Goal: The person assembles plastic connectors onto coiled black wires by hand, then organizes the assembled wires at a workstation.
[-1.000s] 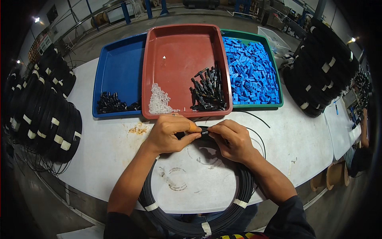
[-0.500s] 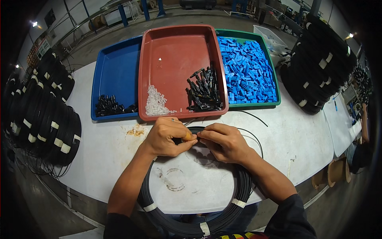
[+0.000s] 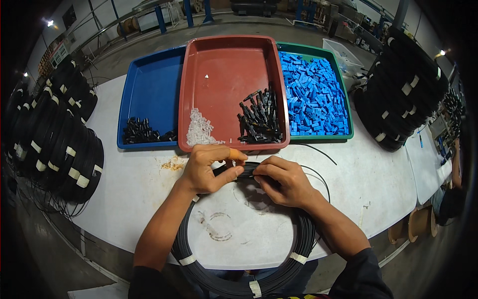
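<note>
A coil of black cable (image 3: 304, 234) hangs partly over the table's near edge, with pale tape bands around it. My left hand (image 3: 209, 172) is at its far side, thumb and forefinger spread apart with nothing visible between them. An orange covering wraps one of its fingers. Just to the right, my right hand (image 3: 286, 182) pinches a thin black cable strand at the coil's far side; the tips of the fingers hide its end. Beyond both hands, a red tray (image 3: 229, 65) holds small clear plastic pieces (image 3: 200, 128) and black connectors (image 3: 258, 117).
A blue tray (image 3: 149, 89) with black parts stands left of the red one. To its right, a green tray (image 3: 343, 134) holds blue clips (image 3: 316, 94). Stacked cable coils rise at the left (image 3: 64, 149) and right (image 3: 403, 89). Loose cable ends lie behind my right hand.
The fingers of my left hand have parted from the pinch beside my right fingertips. My right hand keeps its pinch, slightly farther right. The whole view has shifted a little.
</note>
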`<state>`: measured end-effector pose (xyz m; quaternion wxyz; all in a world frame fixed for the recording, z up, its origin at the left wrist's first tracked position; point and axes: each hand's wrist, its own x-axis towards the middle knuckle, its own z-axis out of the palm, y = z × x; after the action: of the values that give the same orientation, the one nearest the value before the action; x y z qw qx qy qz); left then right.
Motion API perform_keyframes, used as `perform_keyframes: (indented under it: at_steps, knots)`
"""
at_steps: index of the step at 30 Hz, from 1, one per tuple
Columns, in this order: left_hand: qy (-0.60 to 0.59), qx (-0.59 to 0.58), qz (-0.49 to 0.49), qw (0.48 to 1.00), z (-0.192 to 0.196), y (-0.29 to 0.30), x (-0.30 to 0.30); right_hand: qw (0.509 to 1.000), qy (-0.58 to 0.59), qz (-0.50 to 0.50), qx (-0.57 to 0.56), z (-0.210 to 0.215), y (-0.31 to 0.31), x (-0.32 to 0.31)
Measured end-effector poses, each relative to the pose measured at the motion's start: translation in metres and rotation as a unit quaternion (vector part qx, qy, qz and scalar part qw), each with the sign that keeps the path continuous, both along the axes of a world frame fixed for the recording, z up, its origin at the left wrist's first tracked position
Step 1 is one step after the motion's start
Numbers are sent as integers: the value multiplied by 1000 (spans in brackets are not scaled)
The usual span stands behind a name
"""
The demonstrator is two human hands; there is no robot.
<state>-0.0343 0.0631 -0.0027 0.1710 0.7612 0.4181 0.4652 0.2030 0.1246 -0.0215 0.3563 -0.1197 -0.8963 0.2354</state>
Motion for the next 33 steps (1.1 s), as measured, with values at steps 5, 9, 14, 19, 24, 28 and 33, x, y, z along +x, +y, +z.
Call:
perform_keyframes:
  at_steps: [5, 9, 14, 19, 24, 28, 33]
  knots:
    - [-84, -7, 26, 996, -1, 5, -6, 1000, 4, 3, -3, -2, -1, -3]
    - [-3, -85, 86, 993, 12, 11, -7, 1000, 2, 5, -10, -1, -1, 0]
    - [121, -21, 86, 989, 5, 25, -4, 1000, 9, -3, -13, -2, 2, -1]
    - [239, 43, 42, 969, 20, 60, -7, 1000, 15, -7, -17, -5, 4, 0]
    - [233, 86, 78, 966, 22, 135, -26, 999, 15, -12, -33, -1, 2, 0]
    - [180, 17, 124, 976, 19, 177, -20, 999, 18, -15, -39, 0, 2, -1]
    - [223, 5, 181, 958, 6, 201, -7, 999, 5, -19, -49, 5, 3, 0]
